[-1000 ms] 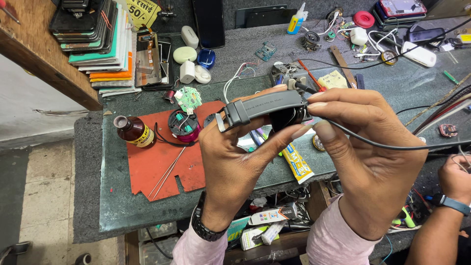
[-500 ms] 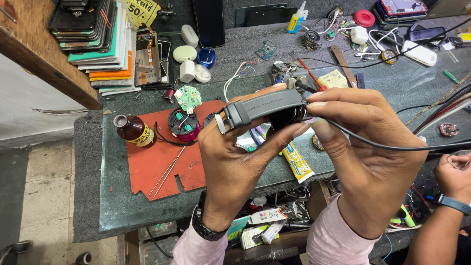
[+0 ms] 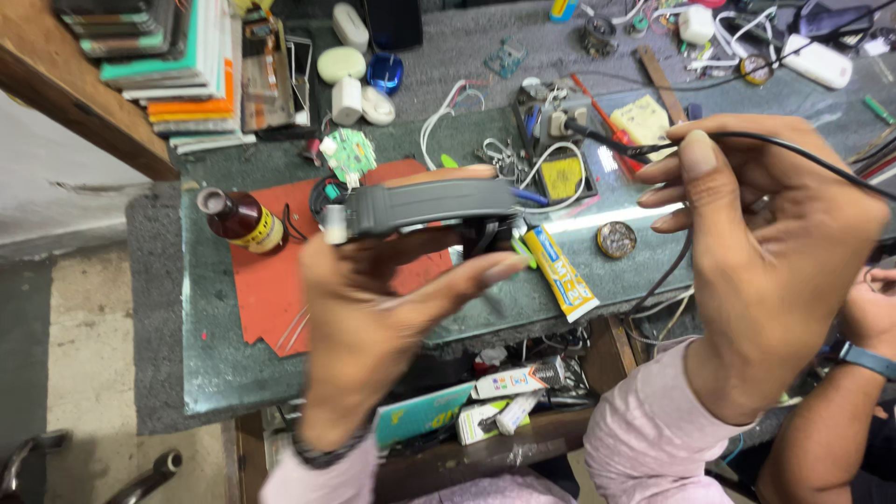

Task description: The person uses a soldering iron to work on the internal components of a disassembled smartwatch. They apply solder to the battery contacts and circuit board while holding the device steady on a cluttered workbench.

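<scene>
Two hands are seen above a cluttered bench [image 3: 215,373]; the left hand [image 3: 373,317] is closed around a grey oblong device [image 3: 434,205], which is held level over the bench, just above an orange mat [image 3: 271,289]; the right hand [image 3: 765,252] is pinched shut on a thin black cable [image 3: 793,154], gripped between thumb and fingertips. Half a second ago both hands were closed together on the device; the right hand has since been drawn away to the right, so that the hands are now well apart, and the device is gripped by the left hand alone; the cable was already held in the right hand then. The view has also shifted slightly, so that the bench items appear lower in the frame.

On the mat a brown bottle [image 3: 238,217] is stood beside the device; a yellow glue tube [image 3: 558,271] is laid on the green bench top near a small round tin [image 3: 616,239]; a stack of coloured boxes [image 3: 182,75] is piled at the upper left; white cables and small parts are scattered along the far edge. A bare concrete floor [image 3: 75,373] is seen at the left; another person's arm with a blue wristband [image 3: 863,359] is seen at the lower right.
</scene>
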